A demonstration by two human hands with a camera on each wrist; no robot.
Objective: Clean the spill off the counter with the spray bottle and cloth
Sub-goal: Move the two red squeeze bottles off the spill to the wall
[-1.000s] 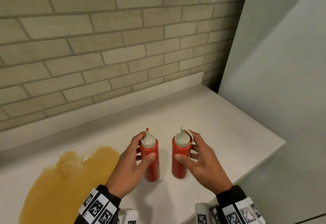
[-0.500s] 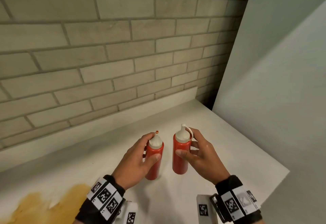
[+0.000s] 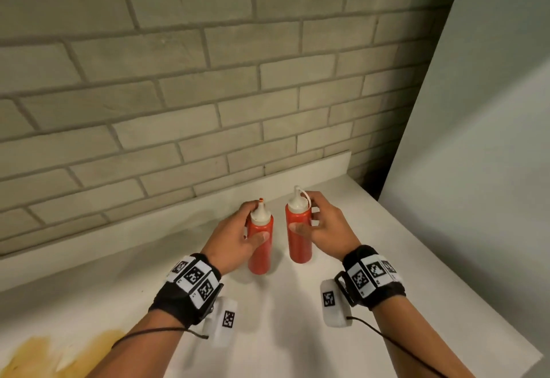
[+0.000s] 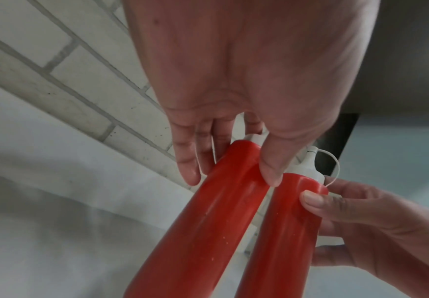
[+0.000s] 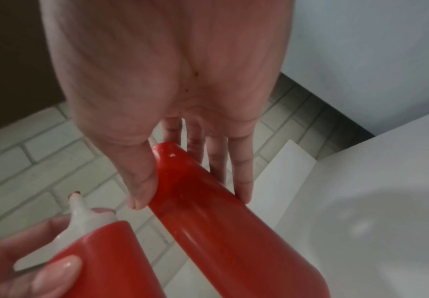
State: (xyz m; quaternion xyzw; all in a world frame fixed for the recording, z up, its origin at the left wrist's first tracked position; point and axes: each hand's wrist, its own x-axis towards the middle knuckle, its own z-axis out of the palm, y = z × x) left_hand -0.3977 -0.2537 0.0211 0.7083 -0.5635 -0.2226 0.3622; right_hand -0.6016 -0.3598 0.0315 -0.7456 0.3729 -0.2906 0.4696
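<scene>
The amber spill [image 3: 56, 354] lies on the white counter [image 3: 401, 258] behind and left of the left hand [image 3: 235, 237]; no spray bottle or cloth is in view. That hand's fingers curl around an uncapped red squeeze bottle [image 3: 260, 243], and the right hand [image 3: 327, 232] likewise grips a capped red squeeze bottle [image 3: 299, 235]. Both bottles look light, soft-walled and slick, so they are best held mid-body and gently.

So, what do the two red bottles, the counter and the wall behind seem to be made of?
Left bottle and right bottle: probably soft plastic, glossy red with highlights, white nozzle caps. Counter: smooth matte white, maybe laminate; cannot tell. Wall: pale rough bricks with recessed joints, maybe real brick or a facing.
</scene>
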